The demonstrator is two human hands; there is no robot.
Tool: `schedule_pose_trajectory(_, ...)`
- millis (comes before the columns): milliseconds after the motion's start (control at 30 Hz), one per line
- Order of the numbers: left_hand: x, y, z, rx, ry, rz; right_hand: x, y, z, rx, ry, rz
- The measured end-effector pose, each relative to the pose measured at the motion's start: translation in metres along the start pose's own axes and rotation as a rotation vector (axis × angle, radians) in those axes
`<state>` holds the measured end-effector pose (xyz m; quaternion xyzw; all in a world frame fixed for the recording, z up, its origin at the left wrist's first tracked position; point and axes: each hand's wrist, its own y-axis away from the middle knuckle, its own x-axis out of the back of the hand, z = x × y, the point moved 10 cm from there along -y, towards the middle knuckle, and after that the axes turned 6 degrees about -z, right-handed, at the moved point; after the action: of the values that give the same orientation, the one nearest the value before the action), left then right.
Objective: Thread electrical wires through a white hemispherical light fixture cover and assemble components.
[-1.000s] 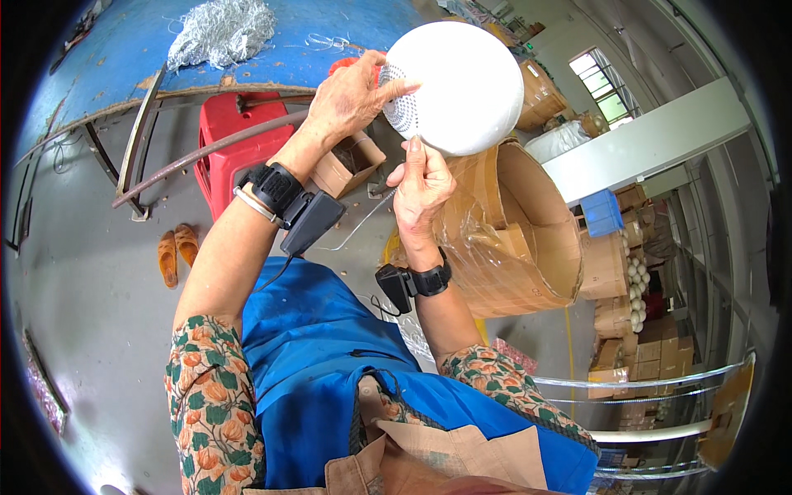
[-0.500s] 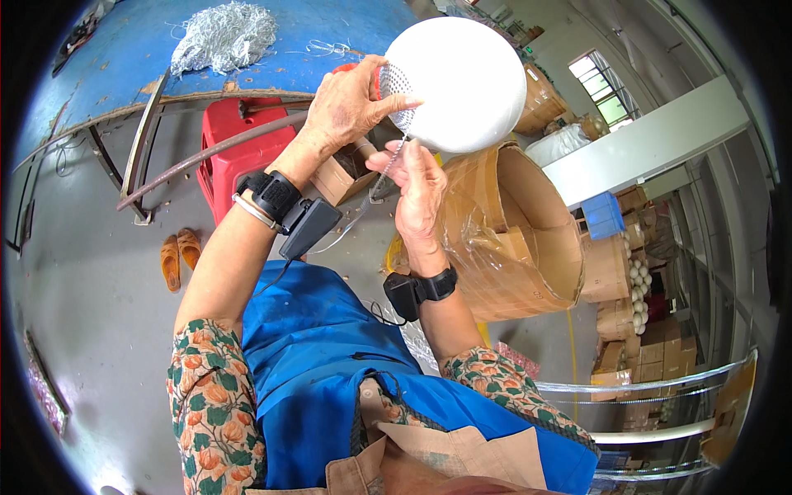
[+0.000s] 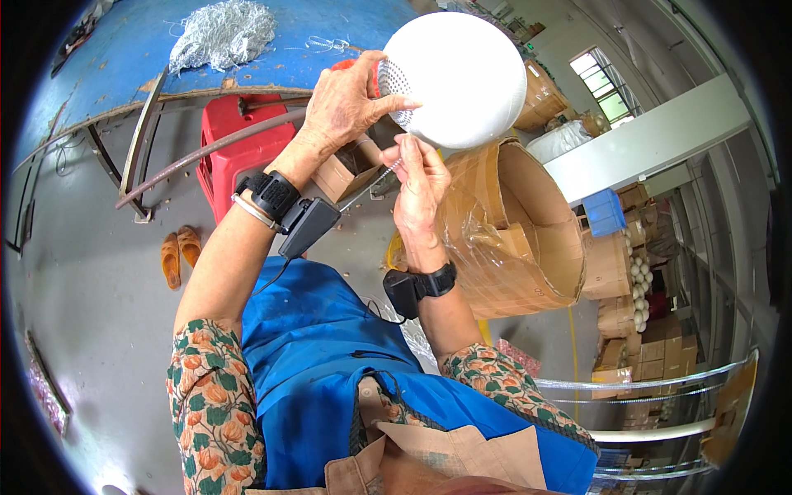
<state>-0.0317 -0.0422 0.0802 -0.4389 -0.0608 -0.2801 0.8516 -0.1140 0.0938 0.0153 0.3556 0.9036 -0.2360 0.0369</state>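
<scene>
Your left hand (image 3: 345, 103) grips the white ball (image 3: 466, 82) at its left side, on the far side of your right hand (image 3: 421, 188), fingertips pinching a thin cord (image 3: 363, 194).

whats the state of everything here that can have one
glossy white ball with a dotted patch: held in the left hand, patch partly covered
thin silver beaded strand: pinched in the right hand
large brown cardboard box: open
small brown cardboard box: open
heap of silver string: tangled, on the blue tabletop
orange slippers: unworn, side by side on the grey floor
</scene>
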Motion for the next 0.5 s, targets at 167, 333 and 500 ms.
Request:
schedule_pose_trajectory(167,-0.008,-0.001,-0.008,0.073,0.036,-0.108,-0.003,0.003,-0.038,0.140,0.192,-0.012)
schedule_pose_trajectory(333,-0.011,-0.006,-0.030,0.213,0.340,-0.078,-0.003,0.002,-0.042,0.178,0.195,-0.011)
schedule_pose_trajectory(500,-0.011,-0.007,-0.041,0.303,0.247,-0.084,-0.001,0.001,-0.048,0.204,0.209,0.008)
